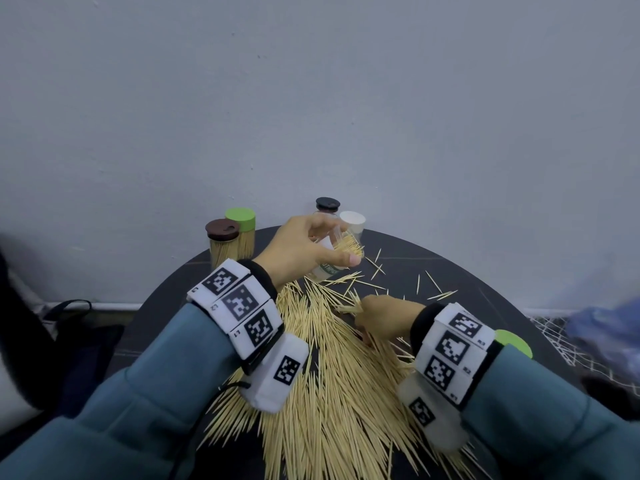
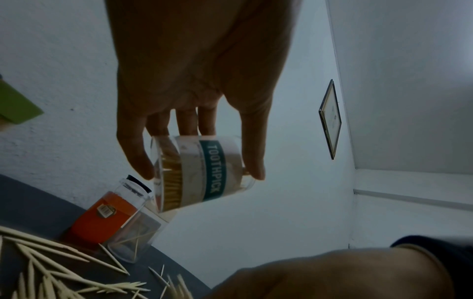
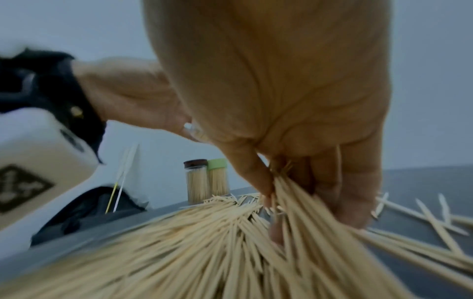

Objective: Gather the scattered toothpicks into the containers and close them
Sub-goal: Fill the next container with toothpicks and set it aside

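My left hand (image 1: 304, 249) holds a clear toothpick jar (image 2: 204, 172) with a green "TOOTHPICK" label tilted above the table, fingers and thumb curled round it; toothpicks stick out of its open mouth (image 1: 349, 249). Lower right, my right hand (image 1: 381, 317) pinches a bunch of toothpicks (image 3: 294, 202) at the top of a big loose pile (image 1: 332, 393) on the dark round table (image 1: 450, 282). Two full jars, brown-lidded (image 1: 221, 244) and green-lidded (image 1: 242, 230), stand at the back left. A nearly empty jar with a black lid (image 2: 128, 220) and orange label stands behind the held jar.
A white-lidded container (image 1: 352, 221) stands at the back by the wall. A loose green lid (image 1: 512, 342) lies behind my right wrist. Single toothpicks (image 1: 433, 285) are scattered over the table's right side. A dark bag (image 1: 79, 337) sits on the floor at the left.
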The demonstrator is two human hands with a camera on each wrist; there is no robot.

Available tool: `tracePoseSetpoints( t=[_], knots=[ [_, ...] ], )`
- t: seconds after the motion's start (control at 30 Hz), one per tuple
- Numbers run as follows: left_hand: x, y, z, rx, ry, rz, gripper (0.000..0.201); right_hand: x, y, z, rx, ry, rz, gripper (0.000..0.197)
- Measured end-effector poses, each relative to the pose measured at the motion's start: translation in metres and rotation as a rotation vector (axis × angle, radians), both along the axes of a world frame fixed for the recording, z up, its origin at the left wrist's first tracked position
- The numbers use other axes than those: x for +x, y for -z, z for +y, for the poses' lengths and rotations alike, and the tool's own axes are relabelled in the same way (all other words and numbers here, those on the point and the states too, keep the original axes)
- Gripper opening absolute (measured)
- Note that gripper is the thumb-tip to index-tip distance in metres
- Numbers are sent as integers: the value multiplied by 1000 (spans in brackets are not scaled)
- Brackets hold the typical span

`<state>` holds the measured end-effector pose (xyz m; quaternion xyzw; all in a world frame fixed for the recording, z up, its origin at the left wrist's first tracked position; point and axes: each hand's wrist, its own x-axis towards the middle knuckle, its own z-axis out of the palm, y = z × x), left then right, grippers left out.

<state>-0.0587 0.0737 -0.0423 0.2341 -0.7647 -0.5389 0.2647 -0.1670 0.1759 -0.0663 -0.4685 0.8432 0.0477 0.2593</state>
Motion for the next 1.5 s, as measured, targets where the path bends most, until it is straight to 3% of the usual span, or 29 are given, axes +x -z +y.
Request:
tracePoseSetpoints(
  t=[0.2,0.57,0.83,1.03,1.2,1.33,1.5],
  knots=[
    [0,-1,1,-12,2,-2,56,-15,9,3,-361,342,-638,32],
    [1,-1,0,-9,-25,13,59,-32,-5,-1,-845,436,-1098,29],
    [0,1,3,-15,28,-39,51,-40,-42,-3,-1268,414,-1217,28],
    [-4,7,8,-87,53,-149,56,-43,-52,-5,-1464,354,-1237,27],
    [-6,9,15,-81,120,-148,53,-30,-37,-10,-1445,314,-1248,25],
    [-7,5,20,10,133,-43,46,-20,-26,-9,-1374,245,-1266,22],
    [-6,2,19,67,108,38,49,-14,-22,-1,-1346,76,-1098,17]
  ],
)
